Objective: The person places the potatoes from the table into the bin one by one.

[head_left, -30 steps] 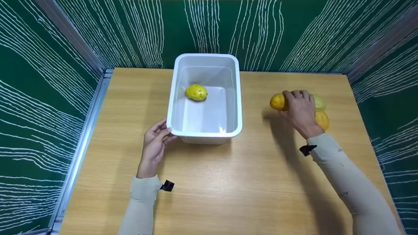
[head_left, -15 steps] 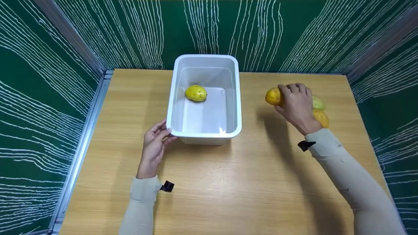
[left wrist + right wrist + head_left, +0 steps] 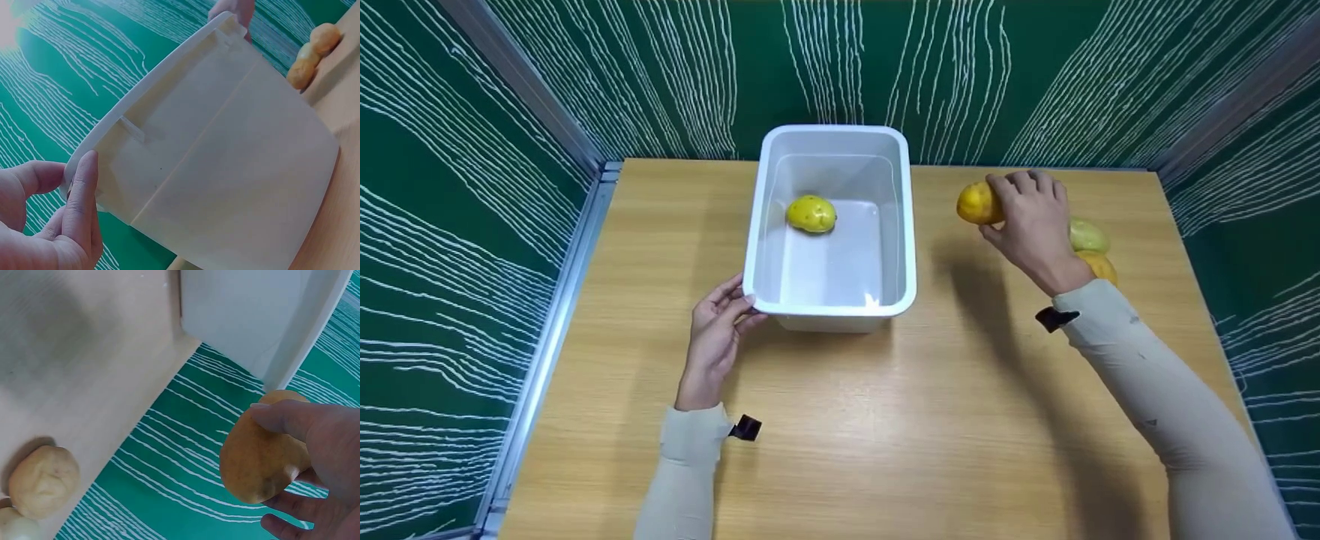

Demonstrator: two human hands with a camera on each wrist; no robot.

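My right hand (image 3: 1033,229) grips a smooth yellow-orange, mango-shaped fruit (image 3: 979,203) above the table, right of the white bin (image 3: 905,225). In the right wrist view the thumb lies across the top of the fruit (image 3: 261,461), with fingers beneath. My left hand (image 3: 712,337) pinches the bin's near-left corner; in the left wrist view its thumb and fingers are on either side of the rim (image 3: 112,115). Inside the bin a lumpy yellow fruit (image 3: 811,214) with dark spots lies left of the middle.
Past the right wrist a pale green fruit (image 3: 1087,235) and a yellow-orange one (image 3: 1099,265) lie together on the wooden table (image 3: 840,427), partly hidden by the hand and sleeve. Green walls (image 3: 870,67) with white wavy lines enclose the back and sides.
My right hand has lifted the yellow-orange fruit away from the others and moved it left and toward the back. The left hand and bin have stayed in place.
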